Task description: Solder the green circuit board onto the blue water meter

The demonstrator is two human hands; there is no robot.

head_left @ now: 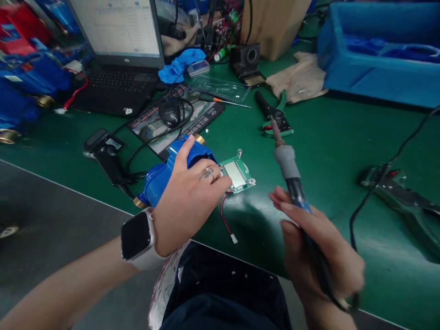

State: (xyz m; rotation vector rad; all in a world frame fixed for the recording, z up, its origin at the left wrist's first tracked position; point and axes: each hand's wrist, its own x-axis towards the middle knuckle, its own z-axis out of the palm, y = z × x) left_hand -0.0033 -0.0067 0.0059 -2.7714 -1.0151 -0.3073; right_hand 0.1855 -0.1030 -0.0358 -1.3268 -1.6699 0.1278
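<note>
The iron (290,167) is over the green bench (316,137), tip aimed across it, a bit left, long axis slanting back into the right hand (325,250), clamped round it. The left hand (197,201) is on the blue housing (158,176) by the board (244,167); can't tell from here if it's gripping.

The green bench (323,137) carries a laptop (118,85), a blue housing (157,181), a scanner (108,158) and a bin (371,79).
</note>
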